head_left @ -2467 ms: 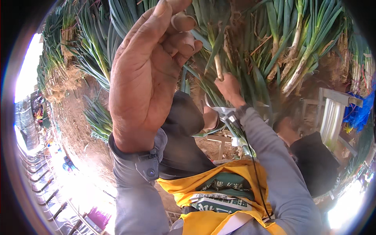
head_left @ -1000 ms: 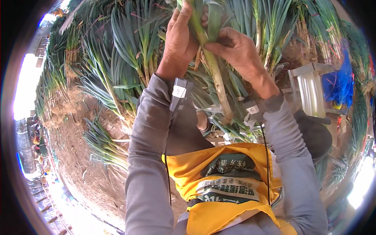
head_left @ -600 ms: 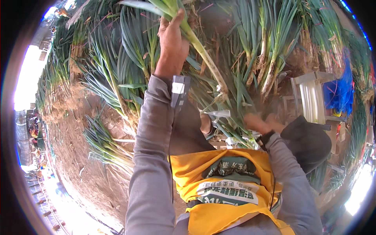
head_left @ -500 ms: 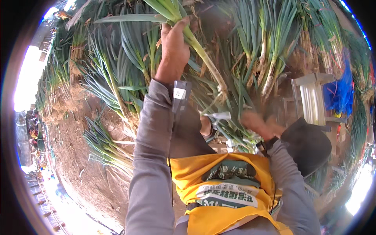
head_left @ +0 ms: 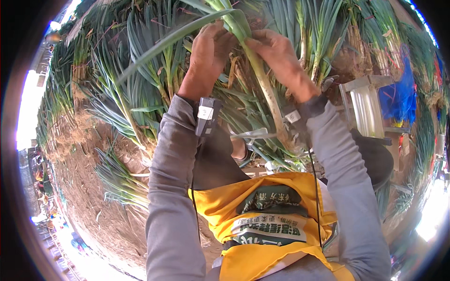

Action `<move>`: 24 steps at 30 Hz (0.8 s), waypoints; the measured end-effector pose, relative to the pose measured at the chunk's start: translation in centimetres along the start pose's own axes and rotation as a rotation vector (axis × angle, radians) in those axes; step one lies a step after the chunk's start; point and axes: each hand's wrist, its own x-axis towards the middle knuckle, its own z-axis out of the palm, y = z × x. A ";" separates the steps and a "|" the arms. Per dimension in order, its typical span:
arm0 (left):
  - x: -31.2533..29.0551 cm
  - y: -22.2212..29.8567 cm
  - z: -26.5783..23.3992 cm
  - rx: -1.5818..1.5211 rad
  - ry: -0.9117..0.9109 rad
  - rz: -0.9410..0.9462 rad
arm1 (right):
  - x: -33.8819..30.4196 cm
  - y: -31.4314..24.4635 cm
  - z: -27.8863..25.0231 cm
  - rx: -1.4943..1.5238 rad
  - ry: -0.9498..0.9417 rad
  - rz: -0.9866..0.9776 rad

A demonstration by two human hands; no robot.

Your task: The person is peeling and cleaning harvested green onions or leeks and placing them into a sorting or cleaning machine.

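A large green onion (head_left: 265, 84) slants in front of me, its leaves up and its pale stalk and root end pointing down toward my lap. My left hand (head_left: 206, 58) is closed at the base of its leaves, with the fingertips partly hidden behind a drooping leaf. On the stalk's other side my right hand (head_left: 283, 63) pinches the upper stalk between thumb and fingers. Below the root end, loose green onion trimmings (head_left: 286, 165) lie by my yellow apron (head_left: 262, 187).
Bundles of green onions (head_left: 145, 51) stand all along the far side. A smaller bunch (head_left: 124, 180) lies on the dirt floor (head_left: 89, 187) at left. To the right are a metal stand (head_left: 368, 105), blue plastic (head_left: 398, 100) and a dark round seat (head_left: 375, 161).
My right hand has risen from the trimmings near my lap to the upper stalk. The green onion has shifted slightly right and lower. My left hand stays near the leaf base.
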 end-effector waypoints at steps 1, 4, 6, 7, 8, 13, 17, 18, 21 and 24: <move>0.3 -0.3 0.2 0.003 0.005 0.009 | 0.3 0.3 -0.2 0.218 -0.061 0.029; 0.4 -1.7 0.8 0.097 -0.051 0.026 | 1.0 1.0 -0.2 0.423 -0.126 0.032; 0.5 -2.3 1.2 -0.018 -0.015 -0.016 | 1.1 0.7 0.3 0.377 -0.132 0.070; 0.5 -2.5 1.3 -0.015 -0.022 0.016 | 1.1 0.3 0.5 0.379 -0.142 0.073; 0.6 -2.5 1.3 -0.008 -0.031 0.049 | 0.8 -0.4 0.7 0.376 -0.125 0.048; 0.9 -1.7 0.3 0.054 0.024 0.152 | -1.5 -3.9 0.5 0.043 -0.112 -0.159; 1.1 -0.4 -1.0 0.193 0.050 0.304 | -4.0 -1.7 0.8 0.245 -0.172 0.078; 1.0 -0.1 -1.2 0.233 0.042 0.318 | -4.4 -0.1 0.5 0.237 -0.168 0.107; 0.5 0.6 -1.6 0.158 0.093 0.297 | -7.6 6.0 -0.7 0.400 -0.180 0.341; 0.3 1.3 -1.8 0.051 0.157 0.261 | -14.5 12.3 -0.4 0.076 -0.367 0.473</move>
